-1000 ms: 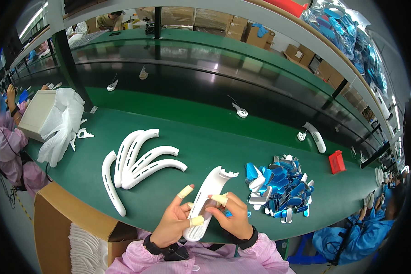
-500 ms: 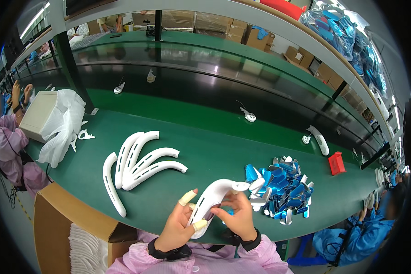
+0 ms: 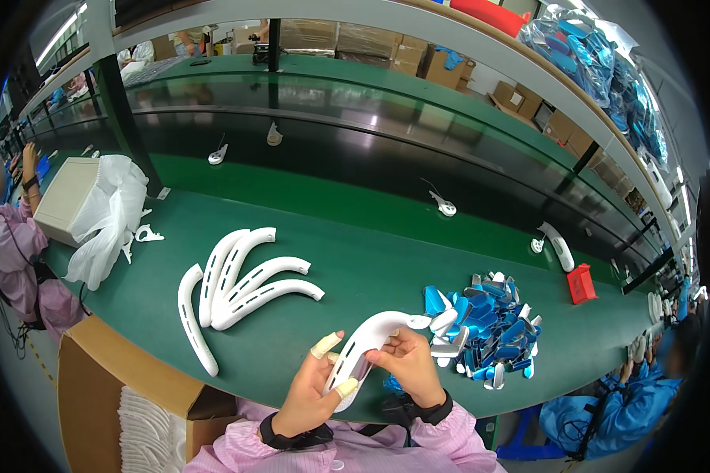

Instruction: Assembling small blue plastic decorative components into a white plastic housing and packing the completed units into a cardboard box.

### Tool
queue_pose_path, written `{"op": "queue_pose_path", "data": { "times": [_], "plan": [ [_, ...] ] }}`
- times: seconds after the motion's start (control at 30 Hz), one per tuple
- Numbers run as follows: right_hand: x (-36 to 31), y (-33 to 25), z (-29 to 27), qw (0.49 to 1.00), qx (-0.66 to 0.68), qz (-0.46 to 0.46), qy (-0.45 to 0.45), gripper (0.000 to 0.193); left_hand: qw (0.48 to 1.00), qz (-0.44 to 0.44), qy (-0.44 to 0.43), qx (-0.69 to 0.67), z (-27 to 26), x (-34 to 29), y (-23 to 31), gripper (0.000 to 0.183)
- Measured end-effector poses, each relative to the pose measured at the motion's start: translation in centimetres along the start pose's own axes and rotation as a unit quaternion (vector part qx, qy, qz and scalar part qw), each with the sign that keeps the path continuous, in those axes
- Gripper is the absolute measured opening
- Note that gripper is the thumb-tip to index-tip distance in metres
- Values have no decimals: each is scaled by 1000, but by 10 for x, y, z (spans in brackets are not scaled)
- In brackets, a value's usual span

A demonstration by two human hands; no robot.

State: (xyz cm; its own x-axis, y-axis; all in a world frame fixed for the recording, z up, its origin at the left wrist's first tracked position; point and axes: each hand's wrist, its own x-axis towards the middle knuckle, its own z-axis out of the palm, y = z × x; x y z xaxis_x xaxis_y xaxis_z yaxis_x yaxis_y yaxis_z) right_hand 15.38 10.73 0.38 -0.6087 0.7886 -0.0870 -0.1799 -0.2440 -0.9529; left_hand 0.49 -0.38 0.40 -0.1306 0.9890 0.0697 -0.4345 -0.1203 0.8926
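A white curved plastic housing [image 3: 379, 325] with dark slots along its side is between my two hands, tilted, its rounded end up and to the right. My left hand [image 3: 309, 394], with pale tape on the thumb and a finger, grips its lower part. Around the upper part my right hand [image 3: 415, 369] is closed, thumb on the inner side. A bit of blue shiny material [image 3: 392, 384] shows just below my right hand. To the right lies a heap of blue-and-white curved pieces [image 3: 489, 327]; several similar slotted white shells [image 3: 252, 276] are fanned out on the left.
A cardboard box [image 3: 95, 386] of white parts stands at lower left. Beyond it is a beige bin [image 3: 71, 193] with white plastic wrap. A dark conveyor [image 3: 331, 146] carries small white parts. A red holder [image 3: 581, 284] sits at right. Co-workers sit at both sides.
The small white parts on the conveyor have shifted to the right. My hands and the housing have hardly moved; the right thumb sits slightly higher. The left co-worker's hands have moved.
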Motion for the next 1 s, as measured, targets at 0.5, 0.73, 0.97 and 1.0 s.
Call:
{"op": "queue_pose_path", "data": {
  "times": [0.5, 0.73, 0.97, 1.0],
  "plan": [
    [-18, -15, 35, 957, -249, -110, 96, 72, 979, 41, 87, 177, 7, 3, -8, 72],
    [-11, -8, 37, 968, -201, -115, 101, 64, 948, 67, 98, 297, 10, 2, -5, 64],
    [-11, -11, 38, 963, -218, -116, 108, 58, 941, 69, 102, 315, 9, 3, -7, 65],
    [-11, -13, 40, 958, -236, -120, 106, 57, 942, 71, 101, 311, 9, 3, -6, 65]
  ]
}}
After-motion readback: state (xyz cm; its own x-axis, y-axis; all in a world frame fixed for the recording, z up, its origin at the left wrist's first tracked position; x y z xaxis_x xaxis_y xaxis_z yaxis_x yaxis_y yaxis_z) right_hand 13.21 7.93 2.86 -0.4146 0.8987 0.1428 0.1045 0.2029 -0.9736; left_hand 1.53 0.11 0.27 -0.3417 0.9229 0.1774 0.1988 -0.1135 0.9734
